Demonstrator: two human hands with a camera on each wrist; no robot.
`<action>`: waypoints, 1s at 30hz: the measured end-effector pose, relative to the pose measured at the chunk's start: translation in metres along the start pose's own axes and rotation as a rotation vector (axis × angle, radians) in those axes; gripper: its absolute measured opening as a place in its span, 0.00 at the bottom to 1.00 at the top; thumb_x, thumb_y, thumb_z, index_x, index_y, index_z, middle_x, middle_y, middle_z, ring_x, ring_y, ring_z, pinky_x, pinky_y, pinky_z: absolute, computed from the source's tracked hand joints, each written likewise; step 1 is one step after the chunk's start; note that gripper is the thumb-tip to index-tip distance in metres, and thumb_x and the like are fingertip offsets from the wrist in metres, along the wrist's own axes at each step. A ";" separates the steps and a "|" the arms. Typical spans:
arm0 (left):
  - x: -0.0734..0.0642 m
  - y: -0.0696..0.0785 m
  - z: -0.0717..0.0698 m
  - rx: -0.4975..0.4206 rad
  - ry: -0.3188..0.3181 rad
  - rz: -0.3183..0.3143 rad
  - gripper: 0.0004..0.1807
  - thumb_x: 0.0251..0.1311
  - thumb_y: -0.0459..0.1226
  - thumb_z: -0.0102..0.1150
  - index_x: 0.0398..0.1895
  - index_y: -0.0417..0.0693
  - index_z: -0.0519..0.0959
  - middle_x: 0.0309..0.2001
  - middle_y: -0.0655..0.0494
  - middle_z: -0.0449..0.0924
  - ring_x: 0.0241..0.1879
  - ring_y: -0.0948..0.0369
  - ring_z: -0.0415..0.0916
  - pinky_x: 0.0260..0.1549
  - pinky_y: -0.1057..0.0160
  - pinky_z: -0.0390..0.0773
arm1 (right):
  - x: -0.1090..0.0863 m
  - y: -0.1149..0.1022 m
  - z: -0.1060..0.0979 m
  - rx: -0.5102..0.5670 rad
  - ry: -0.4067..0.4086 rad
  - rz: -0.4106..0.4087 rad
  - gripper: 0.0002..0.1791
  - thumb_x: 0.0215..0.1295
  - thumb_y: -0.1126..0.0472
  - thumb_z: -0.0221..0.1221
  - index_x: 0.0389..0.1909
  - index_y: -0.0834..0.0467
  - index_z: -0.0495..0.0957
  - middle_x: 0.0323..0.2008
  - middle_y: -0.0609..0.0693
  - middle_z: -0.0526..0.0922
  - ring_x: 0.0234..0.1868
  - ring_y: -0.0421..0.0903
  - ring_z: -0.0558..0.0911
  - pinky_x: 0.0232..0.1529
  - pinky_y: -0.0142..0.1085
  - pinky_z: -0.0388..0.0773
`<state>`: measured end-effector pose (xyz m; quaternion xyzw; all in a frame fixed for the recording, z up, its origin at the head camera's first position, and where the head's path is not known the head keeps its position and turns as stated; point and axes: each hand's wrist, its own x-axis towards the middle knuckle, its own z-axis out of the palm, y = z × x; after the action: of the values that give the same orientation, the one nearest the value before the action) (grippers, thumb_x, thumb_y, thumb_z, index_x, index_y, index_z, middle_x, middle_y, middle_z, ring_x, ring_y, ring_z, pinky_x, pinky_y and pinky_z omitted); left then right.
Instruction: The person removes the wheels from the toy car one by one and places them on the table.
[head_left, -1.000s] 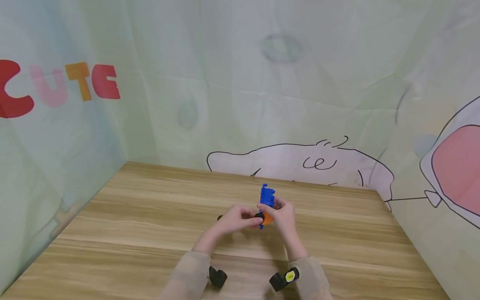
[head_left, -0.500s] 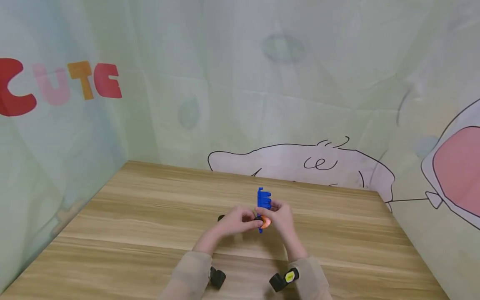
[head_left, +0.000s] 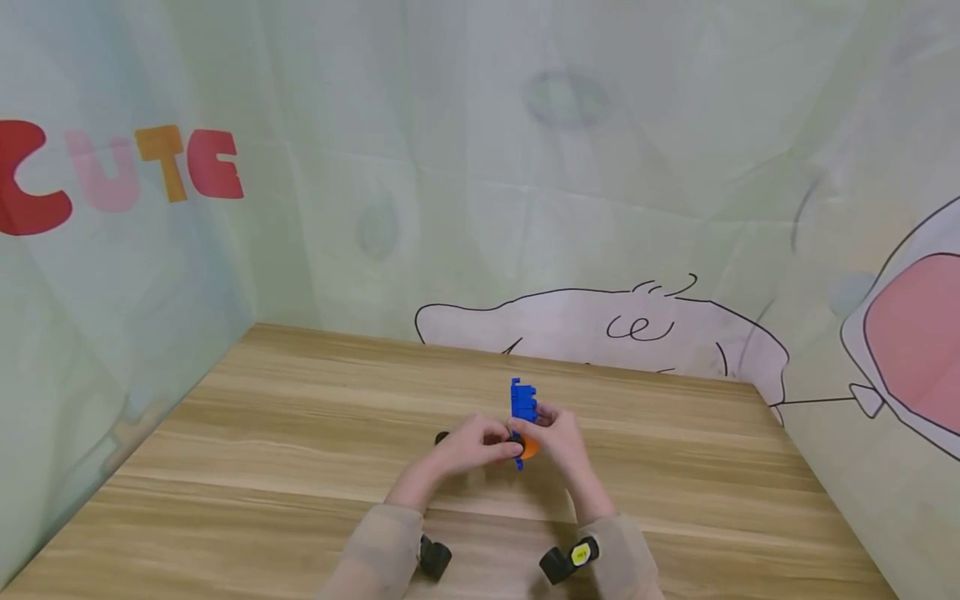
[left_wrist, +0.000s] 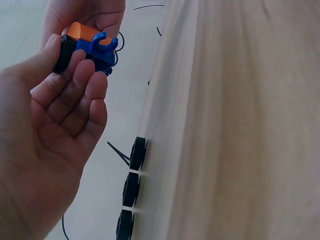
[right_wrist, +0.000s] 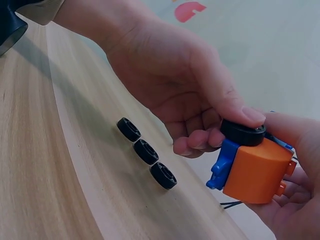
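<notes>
My right hand [head_left: 557,440] grips a toy vehicle [head_left: 523,403] with a blue chassis and a rounded orange part [right_wrist: 257,171]. Its long blue end points away from me, and a blue hook [left_wrist: 104,44] shows at the near end. With thumb and fingers, my left hand [head_left: 471,447] pinches a black wheel [right_wrist: 243,133] at the side of the toy, the thumb lying on the wheel's outer face. Both hands are raised above the wooden table [head_left: 315,442]. In the right wrist view, three loose black wheels [right_wrist: 146,152] stand in a row near the left hand.
A printed cloth backdrop [head_left: 480,192] rises behind and beside the table. Black camera mounts [head_left: 568,559] sit at both wrists. From the head, the left hand hides most of the wheel row; one wheel [head_left: 441,437] peeks out behind it.
The toy vehicle has shifted slightly left and toward me, its far end now more upright in the head view. Both hands keep their hold on the toy and wheel.
</notes>
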<state>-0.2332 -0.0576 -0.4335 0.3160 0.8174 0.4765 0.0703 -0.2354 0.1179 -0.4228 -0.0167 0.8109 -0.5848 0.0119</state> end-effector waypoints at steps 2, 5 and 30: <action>0.000 0.001 -0.001 -0.002 -0.002 -0.004 0.21 0.68 0.46 0.57 0.22 0.39 0.78 0.21 0.60 0.73 0.23 0.70 0.66 0.26 0.72 0.67 | 0.001 0.001 0.000 0.011 -0.007 0.005 0.27 0.58 0.58 0.68 0.53 0.72 0.77 0.41 0.61 0.86 0.39 0.44 0.82 0.46 0.37 0.80; 0.000 0.002 -0.001 0.000 -0.005 0.003 0.21 0.68 0.45 0.57 0.23 0.38 0.78 0.22 0.59 0.74 0.23 0.70 0.66 0.26 0.72 0.67 | 0.001 0.001 0.000 0.027 -0.025 0.012 0.27 0.58 0.59 0.68 0.54 0.73 0.76 0.41 0.62 0.86 0.40 0.45 0.83 0.48 0.39 0.80; 0.001 0.007 -0.001 0.068 -0.007 -0.021 0.15 0.67 0.43 0.58 0.27 0.41 0.81 0.23 0.60 0.76 0.23 0.69 0.67 0.25 0.71 0.68 | 0.000 0.001 -0.004 0.102 -0.070 0.063 0.28 0.58 0.60 0.67 0.56 0.71 0.76 0.41 0.58 0.86 0.38 0.42 0.82 0.47 0.38 0.79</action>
<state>-0.2312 -0.0559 -0.4274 0.3114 0.8360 0.4468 0.0673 -0.2359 0.1222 -0.4226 -0.0109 0.7794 -0.6236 0.0598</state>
